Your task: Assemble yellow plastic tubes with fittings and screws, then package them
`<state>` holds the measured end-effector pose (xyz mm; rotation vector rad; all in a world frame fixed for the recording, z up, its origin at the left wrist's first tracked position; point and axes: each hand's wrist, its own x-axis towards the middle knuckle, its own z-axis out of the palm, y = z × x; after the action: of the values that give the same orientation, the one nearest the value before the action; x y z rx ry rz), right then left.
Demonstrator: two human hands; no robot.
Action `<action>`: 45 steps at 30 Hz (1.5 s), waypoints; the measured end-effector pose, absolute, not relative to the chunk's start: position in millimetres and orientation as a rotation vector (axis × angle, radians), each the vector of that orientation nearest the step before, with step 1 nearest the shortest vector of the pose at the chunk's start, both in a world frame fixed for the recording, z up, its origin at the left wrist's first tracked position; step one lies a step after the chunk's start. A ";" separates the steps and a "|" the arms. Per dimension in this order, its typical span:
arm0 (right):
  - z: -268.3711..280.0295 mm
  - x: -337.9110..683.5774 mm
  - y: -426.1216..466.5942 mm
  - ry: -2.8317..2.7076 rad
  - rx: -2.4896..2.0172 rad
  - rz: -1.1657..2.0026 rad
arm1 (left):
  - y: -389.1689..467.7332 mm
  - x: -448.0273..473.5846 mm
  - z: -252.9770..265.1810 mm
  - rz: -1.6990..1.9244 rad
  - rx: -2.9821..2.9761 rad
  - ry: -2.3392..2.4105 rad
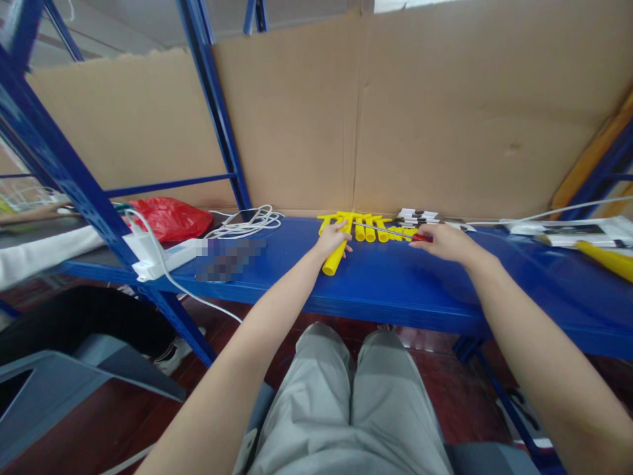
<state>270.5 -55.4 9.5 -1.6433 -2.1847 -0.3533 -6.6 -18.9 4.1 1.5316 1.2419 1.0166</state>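
My left hand [331, 241] is closed around a yellow plastic tube [334, 262] whose wide round end points toward me. In my right hand [449, 243] is a screwdriver [421, 238] with a red handle. Its long thin metal shaft runs left, and the tip is near the upper part of the yellow tube; whether it touches cannot be made out. Behind my hands stand several more yellow plastic tubes [370, 232] in a row, with small yellow pieces [401, 233] beside them. Black-and-white packets [416, 216] lie just behind those.
The blue shelf [395, 277] has cardboard [425, 119] behind it. On its left are a coiled white cable [252, 223], a white power strip [173, 256] and a red bag [171, 221]. A yellow piece [606, 259] lies far right. Another person's sleeve [47, 256] shows at left.
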 end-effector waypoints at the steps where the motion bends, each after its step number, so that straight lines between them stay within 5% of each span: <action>1: 9.6 269.7 -55.7 -2.193 -1.655 -0.332 | -17.5 -6.9 3.3 1.021 1.535 1.237; 15: 4.5 270.2 -51.5 -2.135 -1.669 -0.398 | -12.5 -8.2 -0.8 1.025 1.530 1.230; 22: 6.8 268.3 -53.9 -2.218 -1.646 -0.163 | -14.4 -5.5 1.3 1.026 1.515 1.244; 33: 5.6 270.3 -52.8 -2.129 -1.584 -0.346 | -20.6 -4.8 5.2 1.014 1.507 1.238; 45: -0.4 274.3 -46.5 -2.188 -1.602 -0.108 | -20.1 -4.4 3.9 1.014 1.514 1.253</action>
<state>274.3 -46.5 -0.4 -1.6021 -2.1882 -0.1077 -4.4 -20.1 3.9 1.5143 1.2527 1.0141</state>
